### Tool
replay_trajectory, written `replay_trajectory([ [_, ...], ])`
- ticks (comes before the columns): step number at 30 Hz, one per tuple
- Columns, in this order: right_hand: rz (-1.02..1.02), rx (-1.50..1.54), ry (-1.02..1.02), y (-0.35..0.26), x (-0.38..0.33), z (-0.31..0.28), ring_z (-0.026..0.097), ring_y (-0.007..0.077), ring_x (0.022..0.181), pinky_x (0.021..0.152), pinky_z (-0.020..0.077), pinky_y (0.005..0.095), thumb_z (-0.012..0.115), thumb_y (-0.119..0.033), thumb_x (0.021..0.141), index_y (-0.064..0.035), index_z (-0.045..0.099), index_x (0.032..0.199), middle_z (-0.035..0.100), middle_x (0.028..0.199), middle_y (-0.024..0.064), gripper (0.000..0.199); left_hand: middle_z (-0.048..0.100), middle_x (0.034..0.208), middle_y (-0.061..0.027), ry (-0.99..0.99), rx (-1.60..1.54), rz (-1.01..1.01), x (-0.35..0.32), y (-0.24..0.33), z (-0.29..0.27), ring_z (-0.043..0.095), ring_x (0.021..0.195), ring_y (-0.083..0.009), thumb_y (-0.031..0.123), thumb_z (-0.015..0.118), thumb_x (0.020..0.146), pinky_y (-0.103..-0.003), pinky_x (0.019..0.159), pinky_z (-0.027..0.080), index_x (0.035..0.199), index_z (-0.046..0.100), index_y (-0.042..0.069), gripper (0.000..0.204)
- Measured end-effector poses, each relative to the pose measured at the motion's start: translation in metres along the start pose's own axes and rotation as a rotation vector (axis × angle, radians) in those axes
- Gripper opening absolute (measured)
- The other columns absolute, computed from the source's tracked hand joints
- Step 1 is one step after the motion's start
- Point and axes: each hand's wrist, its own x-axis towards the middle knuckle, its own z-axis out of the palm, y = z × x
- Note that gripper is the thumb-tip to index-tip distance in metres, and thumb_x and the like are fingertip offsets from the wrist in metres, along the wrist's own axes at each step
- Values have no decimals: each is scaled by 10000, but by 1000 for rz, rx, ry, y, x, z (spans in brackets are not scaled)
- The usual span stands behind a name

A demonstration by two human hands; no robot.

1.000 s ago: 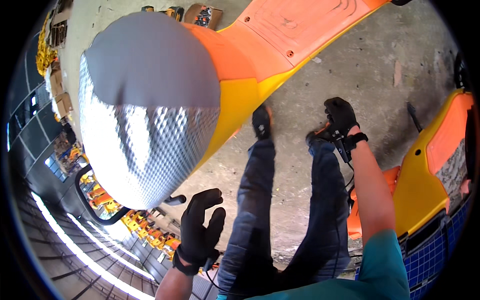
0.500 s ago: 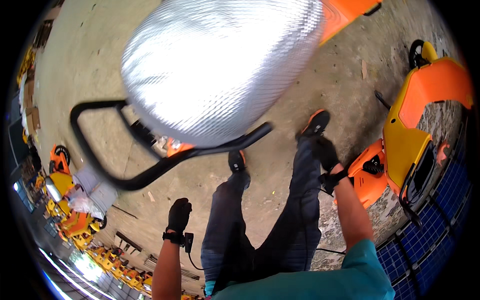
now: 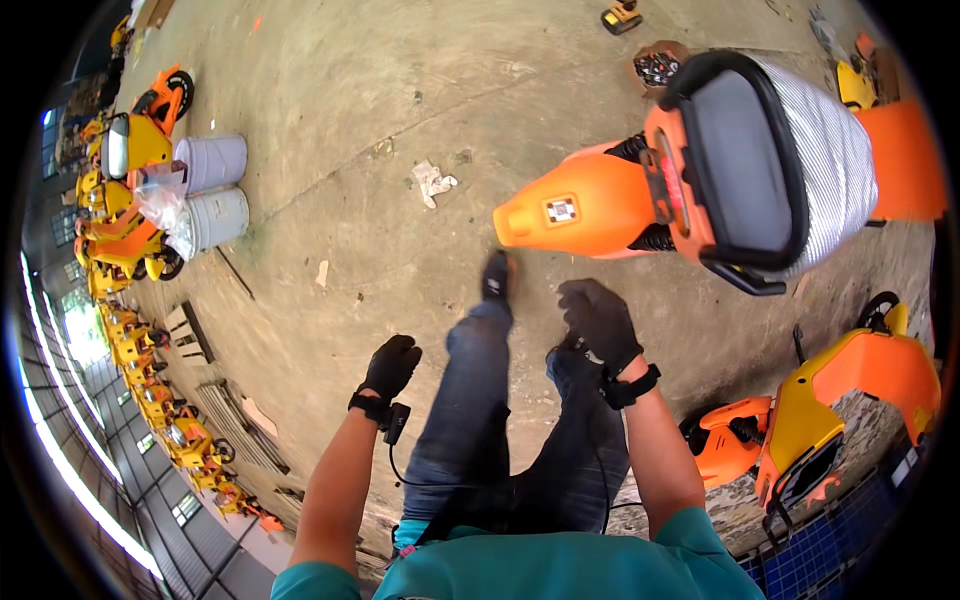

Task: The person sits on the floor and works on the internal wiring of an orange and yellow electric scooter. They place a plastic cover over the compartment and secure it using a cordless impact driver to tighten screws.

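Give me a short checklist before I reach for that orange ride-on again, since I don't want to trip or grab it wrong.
1. Both hands free: ok. The left hand and the right hand are gloved and hold nothing.
2. Ride-on within sight: ok. The orange ride-on lies on the floor ahead to the right, apart from both hands.
3. Handle reachable: cannot tell. The black loop handle faces up, but its distance is unclear.
4. Floor underfoot: not ok. A crumpled scrap lies ahead on the concrete floor.
5. Wrist cable: cannot tell. The black cable hangs loose beside the leg.
6. Right side: not ok. Another yellow-orange ride-on stands close.
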Motion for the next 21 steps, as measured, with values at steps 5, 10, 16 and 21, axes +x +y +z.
replay_trajectory([
  [5, 179, 335, 81, -42, 69, 42, 645, 132, 716, 616, 534, 274, 590, -209, 955, -34, 646, 1026, 682, 881, 66, 197, 692, 960, -186, -71, 174, 94, 46, -131, -41, 670, 913, -310, 289, 629, 857, -391, 797, 517, 1053, 651, 11, 340],
  [10, 263, 553, 222, -47, 194, 98, 652, 159, 761, 661, 553, 287, 621, -217, 931, -34, 616, 1045, 674, 898, 82, 216, 667, 882, -125, -99, -122, 56, 85, -166, -124, 658, 775, -235, 227, 622, 885, -345, 699, 523, 1049, 636, -7, 286],
  [16, 365, 513, 574, -20, 340, 59, 621, 161, 708, 612, 517, 307, 600, -220, 900, -34, 616, 988, 662, 851, 72, 206, 645, 875, -71, -70, -422, -294, 134, -92, -226, 647, 707, -165, 164, 615, 869, -293, 621, 512, 1089, 617, 3, 272],
  [21, -172, -1198, 562, 14, 409, -39, 659, 326, 697, 626, 528, 427, 568, -160, 843, -48, 656, 806, 671, 796, 154, 148, 631, 850, -51, -109, -394, -377, 184, -51, -265, 641, 698, -163, 164, 615, 866, -294, 613, 509, 1067, 617, 26, 244],
])
